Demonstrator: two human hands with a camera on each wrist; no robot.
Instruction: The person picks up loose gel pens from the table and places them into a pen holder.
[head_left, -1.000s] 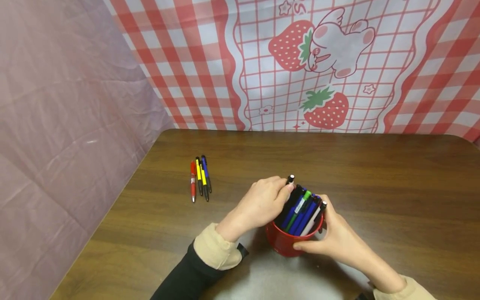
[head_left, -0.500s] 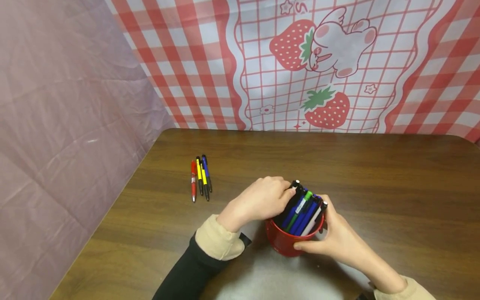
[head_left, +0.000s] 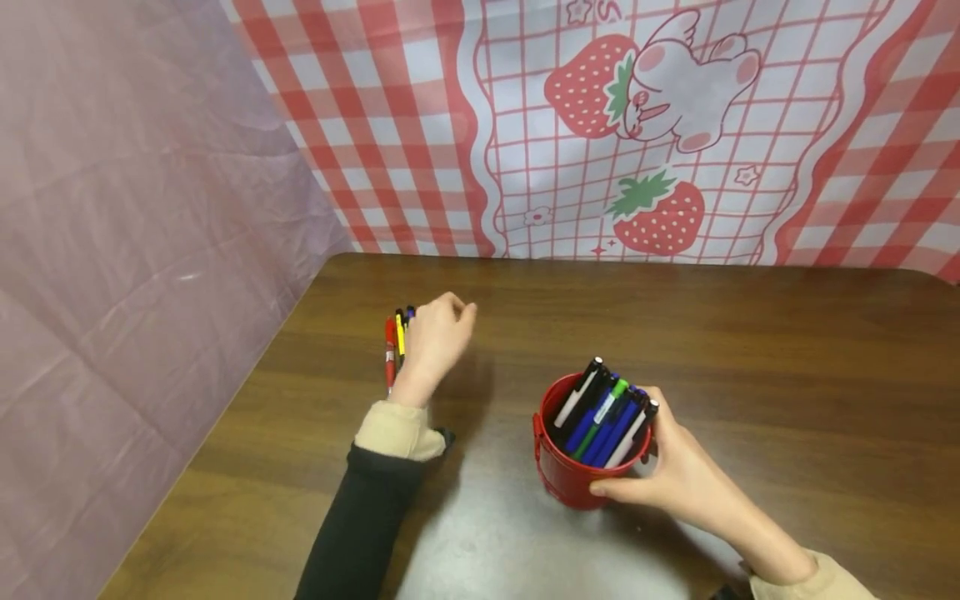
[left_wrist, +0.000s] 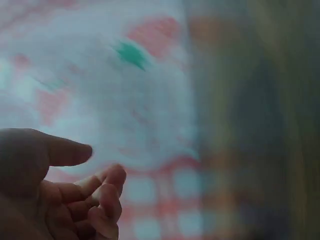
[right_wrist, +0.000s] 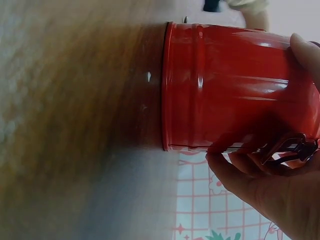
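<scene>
A small red metal bucket [head_left: 573, 483] stands on the table, filled with several pens in blue, black, white and green. My right hand [head_left: 686, 475] grips its right side, thumb in front and fingers round the back; in the right wrist view the bucket wall [right_wrist: 240, 80] fills the hand. To the left, my left hand [head_left: 438, 337] hovers above the table with nothing in it, the thumb apart from loosely bent fingers [left_wrist: 110, 200]. Beside and partly behind that hand lie a red pen [head_left: 390, 350] and a yellow-and-black pen [head_left: 401, 332]; other pens there are mostly hidden.
The brown wooden table [head_left: 787, 358] reaches back to a red-and-white checked cloth [head_left: 397, 125] printed with strawberries. A pinkish sheet [head_left: 150, 250] hangs along the left edge.
My left hand has let go of a white-and-black pen, now standing in the bucket, and has moved left to the loose pens. The right hand keeps its grip on the bucket.
</scene>
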